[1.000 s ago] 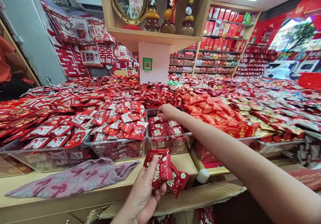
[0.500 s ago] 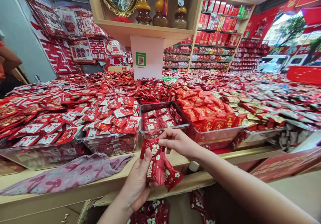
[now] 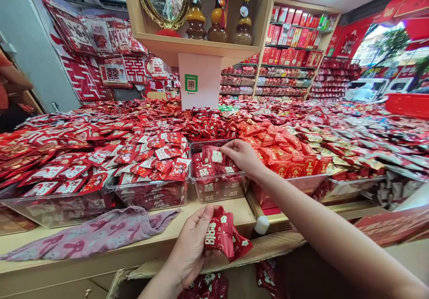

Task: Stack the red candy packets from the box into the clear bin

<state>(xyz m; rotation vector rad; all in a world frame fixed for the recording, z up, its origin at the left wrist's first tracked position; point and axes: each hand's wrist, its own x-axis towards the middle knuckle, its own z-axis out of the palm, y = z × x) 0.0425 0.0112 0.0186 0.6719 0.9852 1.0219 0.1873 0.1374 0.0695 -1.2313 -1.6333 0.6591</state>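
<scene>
The left hand grips red packets beyond the counter's front edge. The right hand, fingertips pinched, holds another packet over the bin.

Pale counter: a patterned cloth is lying left of the left hand; clear bins, probably plastic, are standing beyond that hand.

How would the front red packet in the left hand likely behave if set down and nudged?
The front red packet would probably slide rather than roll, given its flat crimped edge and glossy wrapper. Its puffed, creased film suggests it may be light for its size and give slightly when squeezed.
</scene>
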